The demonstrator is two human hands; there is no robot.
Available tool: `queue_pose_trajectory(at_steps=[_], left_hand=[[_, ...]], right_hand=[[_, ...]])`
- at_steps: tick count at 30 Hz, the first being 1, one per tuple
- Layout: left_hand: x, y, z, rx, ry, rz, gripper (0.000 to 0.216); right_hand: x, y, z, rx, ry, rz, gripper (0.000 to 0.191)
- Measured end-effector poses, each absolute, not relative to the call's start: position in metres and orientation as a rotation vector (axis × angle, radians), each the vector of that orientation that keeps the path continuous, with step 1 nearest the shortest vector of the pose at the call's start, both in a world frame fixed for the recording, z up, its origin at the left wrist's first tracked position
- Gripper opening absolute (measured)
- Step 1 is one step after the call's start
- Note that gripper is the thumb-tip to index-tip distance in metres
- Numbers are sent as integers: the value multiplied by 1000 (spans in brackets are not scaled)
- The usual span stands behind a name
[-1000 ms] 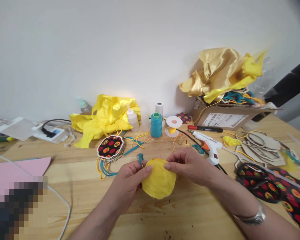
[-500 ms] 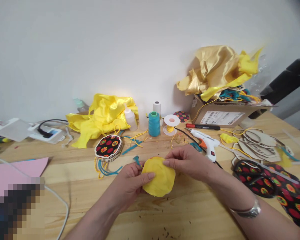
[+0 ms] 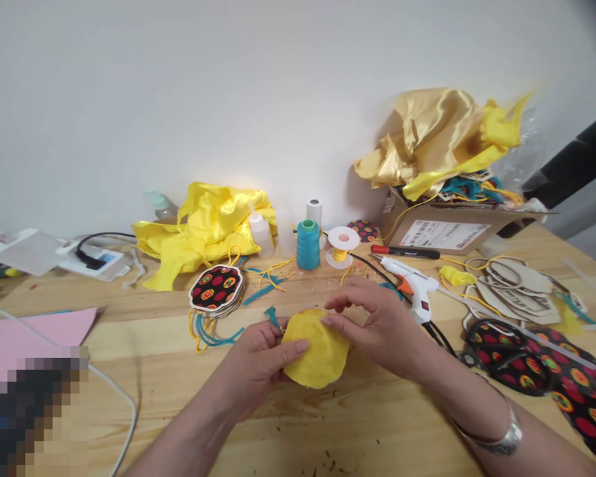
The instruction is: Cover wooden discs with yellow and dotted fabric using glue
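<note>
My left hand (image 3: 261,361) pinches a round yellow fabric-covered piece (image 3: 318,361), thumb on top and fingers underneath, above the wooden table. A teal tassel (image 3: 272,316) sticks out from its upper left edge beside my fingers. At the upper right edge of the piece is my right hand (image 3: 377,324), its thumb against the cloth and its index finger raised apart from the thumb. The underside of the piece is hidden. Left of it lies a stack of scalloped pieces (image 3: 216,289) topped with black patterned fabric, with yellow and teal cords hanging out.
A teal thread cone (image 3: 308,246) and a yellow thread spool (image 3: 343,245) stand behind my hands. To the right are a white glue gun (image 3: 411,281), black scissors (image 3: 509,358) and patterned fabric (image 3: 586,411). A cardboard box (image 3: 437,225) sits at the back; yellow satin (image 3: 203,228) lies left.
My right index finger has lifted from the upper edge of the yellow piece, opening a gap from the thumb. My left hand keeps its hold. The view has shifted slightly.
</note>
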State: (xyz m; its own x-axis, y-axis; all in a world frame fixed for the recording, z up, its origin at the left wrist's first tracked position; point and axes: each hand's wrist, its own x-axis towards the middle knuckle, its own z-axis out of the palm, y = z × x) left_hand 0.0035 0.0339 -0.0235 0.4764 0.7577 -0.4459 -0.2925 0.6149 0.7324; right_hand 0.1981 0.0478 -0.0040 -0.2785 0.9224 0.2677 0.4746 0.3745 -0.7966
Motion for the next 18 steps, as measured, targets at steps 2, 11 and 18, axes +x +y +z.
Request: queue_pose_trajectory(at_steps=[2,11,18], left_hand=[[4,34,-23,629,851,698,20],[1,36,-22,594,889,802,24],[2,34,-20,590,874,804,22]], right_hand=[[198,49,-5,-1235,-1886,779,11],[202,59,-13,-1312,-1658,1467,34],[199,57,-16,-1323,-1555,1573,33]])
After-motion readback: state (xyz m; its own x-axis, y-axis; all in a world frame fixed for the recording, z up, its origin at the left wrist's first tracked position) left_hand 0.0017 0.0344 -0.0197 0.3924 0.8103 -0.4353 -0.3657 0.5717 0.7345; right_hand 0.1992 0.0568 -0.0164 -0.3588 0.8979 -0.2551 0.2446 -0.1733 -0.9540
